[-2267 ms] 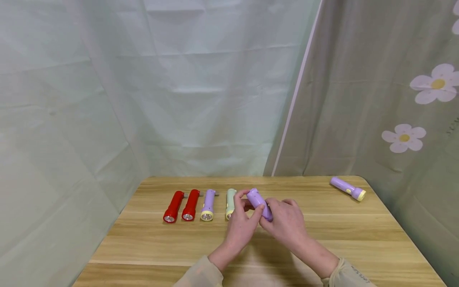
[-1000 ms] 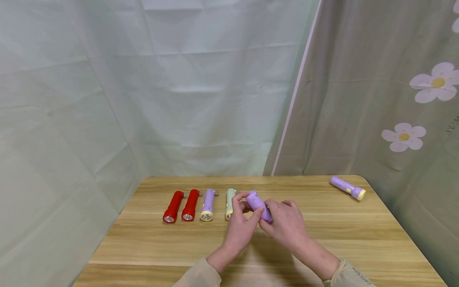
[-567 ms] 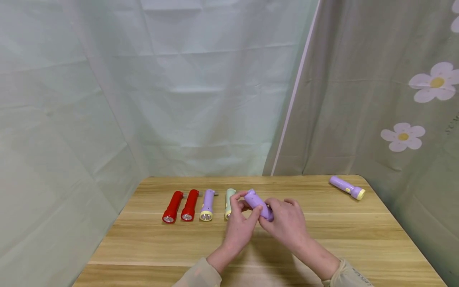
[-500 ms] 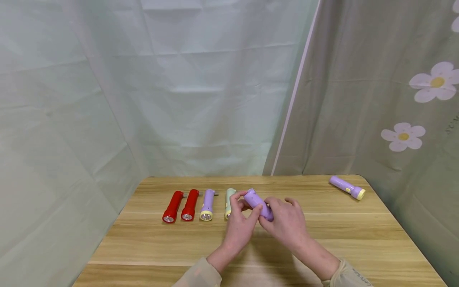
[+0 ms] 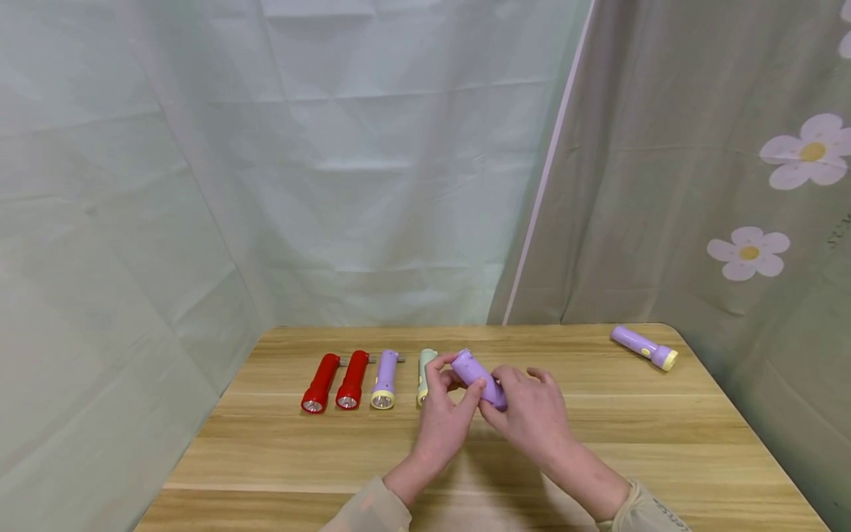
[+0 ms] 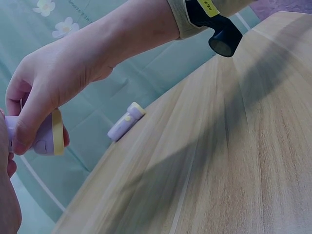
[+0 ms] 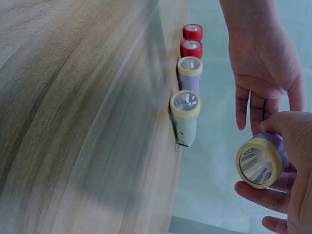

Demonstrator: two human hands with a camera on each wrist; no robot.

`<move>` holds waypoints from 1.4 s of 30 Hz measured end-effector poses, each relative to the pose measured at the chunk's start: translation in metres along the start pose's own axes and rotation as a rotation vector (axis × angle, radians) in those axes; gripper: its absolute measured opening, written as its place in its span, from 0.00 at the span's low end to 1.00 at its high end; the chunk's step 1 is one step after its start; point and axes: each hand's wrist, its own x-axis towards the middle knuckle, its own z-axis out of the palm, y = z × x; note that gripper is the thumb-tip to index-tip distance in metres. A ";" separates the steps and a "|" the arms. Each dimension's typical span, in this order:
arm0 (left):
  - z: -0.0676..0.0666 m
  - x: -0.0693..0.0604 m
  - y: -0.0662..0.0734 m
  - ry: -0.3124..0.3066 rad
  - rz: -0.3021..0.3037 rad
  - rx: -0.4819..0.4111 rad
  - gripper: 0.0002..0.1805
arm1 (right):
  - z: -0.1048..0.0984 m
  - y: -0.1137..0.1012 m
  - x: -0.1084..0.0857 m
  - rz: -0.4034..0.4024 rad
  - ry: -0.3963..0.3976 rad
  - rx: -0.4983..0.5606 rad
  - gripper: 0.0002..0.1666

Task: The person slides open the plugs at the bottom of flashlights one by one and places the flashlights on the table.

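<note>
Holding the held purple flashlight (image 5: pixel 473 372) with both hands, lifted clear of the wooden table (image 5: pixel 346 462), in front of the body; grasping with the left hand (image 5: pixel 444 420) by the tail part, with forefinger curled near the tail end and thumb pressed on the side of the barrel; grasping with the right hand (image 5: pixel 534 410) by the wider head part, with fingers and thumb closed around it; running in long axis obliquely, from the tail at upper left, farther from the body, to the head at lower right, closer to the body; so lying between the two grips, with cream rim (image 7: pixel 238 163) and lens (image 7: pixel 256 166) nearer to the right hand, tail nearer to the left; impossible to tell the firmness of either grip.

To be seen on the table, left of the hands, in a row with lenses toward the person: a leftmost red flashlight (image 5: pixel 323 378), an inner red flashlight (image 5: pixel 353 375), a second purple flashlight (image 5: pixel 385 373) and a pale green flashlight (image 5: pixel 425 366), the last partly hidden behind the left hand; at the far right corner, well apart from the right hand, a third purple flashlight (image 5: pixel 637 340), lying obliquely.
</note>
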 end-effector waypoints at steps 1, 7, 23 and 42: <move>0.000 0.000 0.000 0.000 0.000 -0.003 0.31 | 0.000 0.000 0.000 -0.003 0.002 0.002 0.19; 0.000 0.000 -0.001 -0.001 0.008 -0.013 0.31 | 0.000 0.002 -0.002 -0.037 0.025 0.003 0.19; 0.000 0.000 -0.002 -0.011 0.003 -0.022 0.31 | 0.002 0.004 -0.002 -0.078 0.056 0.006 0.19; 0.001 0.000 -0.005 -0.028 0.007 -0.029 0.30 | 0.001 0.006 -0.003 -0.092 0.047 0.019 0.17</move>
